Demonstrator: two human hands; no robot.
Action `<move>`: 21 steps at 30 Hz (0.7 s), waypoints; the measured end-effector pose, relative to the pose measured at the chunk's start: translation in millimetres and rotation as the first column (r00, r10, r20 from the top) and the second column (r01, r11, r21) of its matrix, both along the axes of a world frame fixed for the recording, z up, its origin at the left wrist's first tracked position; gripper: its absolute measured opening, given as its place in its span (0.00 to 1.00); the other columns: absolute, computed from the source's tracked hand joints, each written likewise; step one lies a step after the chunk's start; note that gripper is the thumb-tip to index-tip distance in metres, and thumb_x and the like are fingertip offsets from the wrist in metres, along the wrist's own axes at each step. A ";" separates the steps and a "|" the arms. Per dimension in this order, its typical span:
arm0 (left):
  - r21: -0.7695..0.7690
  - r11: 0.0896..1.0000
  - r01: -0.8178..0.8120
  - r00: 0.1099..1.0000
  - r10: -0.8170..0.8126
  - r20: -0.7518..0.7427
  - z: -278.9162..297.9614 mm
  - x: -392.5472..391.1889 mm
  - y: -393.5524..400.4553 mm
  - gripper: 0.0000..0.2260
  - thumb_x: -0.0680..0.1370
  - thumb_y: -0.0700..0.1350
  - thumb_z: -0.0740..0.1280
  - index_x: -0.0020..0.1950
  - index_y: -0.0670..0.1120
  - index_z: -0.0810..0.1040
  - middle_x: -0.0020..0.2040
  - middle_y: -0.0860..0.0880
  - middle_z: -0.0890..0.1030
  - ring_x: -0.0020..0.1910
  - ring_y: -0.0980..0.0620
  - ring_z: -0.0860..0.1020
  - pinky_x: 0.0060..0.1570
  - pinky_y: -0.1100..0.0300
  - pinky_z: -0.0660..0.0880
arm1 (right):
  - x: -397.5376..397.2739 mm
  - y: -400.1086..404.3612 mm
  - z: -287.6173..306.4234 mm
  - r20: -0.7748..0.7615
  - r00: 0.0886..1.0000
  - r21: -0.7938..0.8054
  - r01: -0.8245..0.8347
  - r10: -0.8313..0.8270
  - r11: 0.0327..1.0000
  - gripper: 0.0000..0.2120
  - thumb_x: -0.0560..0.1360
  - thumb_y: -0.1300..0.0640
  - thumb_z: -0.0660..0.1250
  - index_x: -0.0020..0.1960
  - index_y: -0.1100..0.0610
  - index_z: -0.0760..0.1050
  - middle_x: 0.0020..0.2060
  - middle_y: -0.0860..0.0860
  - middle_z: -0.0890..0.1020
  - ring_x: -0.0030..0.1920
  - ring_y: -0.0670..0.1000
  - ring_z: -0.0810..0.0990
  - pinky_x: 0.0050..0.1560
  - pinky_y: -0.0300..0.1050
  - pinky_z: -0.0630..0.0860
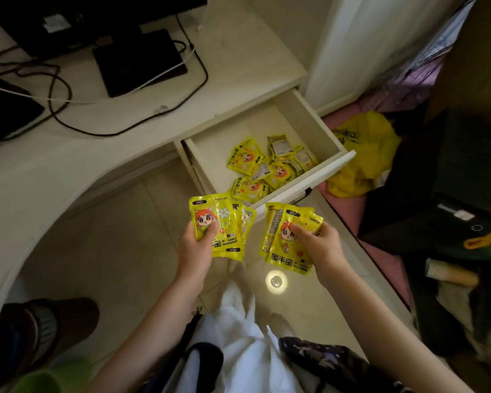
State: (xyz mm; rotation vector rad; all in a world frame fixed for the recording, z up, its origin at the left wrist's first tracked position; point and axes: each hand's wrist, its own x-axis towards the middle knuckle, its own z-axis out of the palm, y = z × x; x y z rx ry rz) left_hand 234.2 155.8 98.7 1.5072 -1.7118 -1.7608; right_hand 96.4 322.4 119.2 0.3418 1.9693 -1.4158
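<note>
My left hand (195, 251) grips a small stack of yellow hand-warmer packets (227, 222), thumb across the cartoon face on the top one. My right hand (321, 245) holds another stack of the same yellow packets (281, 251), thumb pressed on the front. Both stacks hang over the tiled floor, just in front of an open cream drawer (304, 120). Inside the drawer lie several more yellow packets (270, 165), loosely piled toward its front right.
A cream desk (238, 66) carries black devices (136, 61) and tangled cables (60, 89). A yellow plastic bag (360, 154) lies right of the drawer by dark clutter. A slipper (40, 330) sits on the floor at lower left. White clothing (244, 350) is below my arms.
</note>
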 end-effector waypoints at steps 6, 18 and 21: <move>0.007 0.999 0.036 0.999 -0.036 -0.023 -4.2 -66.1 -19.7 0.04 0.77 0.50 0.68 0.50 0.52 0.76 0.46 0.53 0.82 0.44 0.58 0.79 0.40 0.63 0.71 | -64.2 -22.1 -3.7 -0.013 1.000 -0.017 0.016 -0.016 1.000 0.09 0.72 0.58 0.72 0.51 0.55 0.77 0.45 0.53 0.85 0.44 0.55 0.84 0.48 0.54 0.81; 0.127 0.991 -0.042 0.999 0.038 0.030 -20.4 -152.8 -67.2 0.07 0.76 0.50 0.69 0.52 0.50 0.77 0.49 0.48 0.82 0.46 0.54 0.80 0.39 0.62 0.72 | -169.8 -79.6 -15.9 0.052 0.994 0.033 -0.096 0.094 0.995 0.13 0.72 0.55 0.73 0.54 0.56 0.75 0.47 0.54 0.84 0.45 0.55 0.84 0.50 0.57 0.81; 0.150 0.982 -0.118 0.992 0.110 0.057 -32.0 -166.8 -73.6 0.12 0.76 0.51 0.70 0.56 0.47 0.77 0.51 0.47 0.83 0.52 0.47 0.81 0.47 0.55 0.75 | -194.4 -91.5 -19.9 0.069 0.987 0.050 -0.148 0.145 0.988 0.15 0.72 0.55 0.73 0.56 0.56 0.75 0.46 0.53 0.84 0.44 0.54 0.84 0.50 0.57 0.81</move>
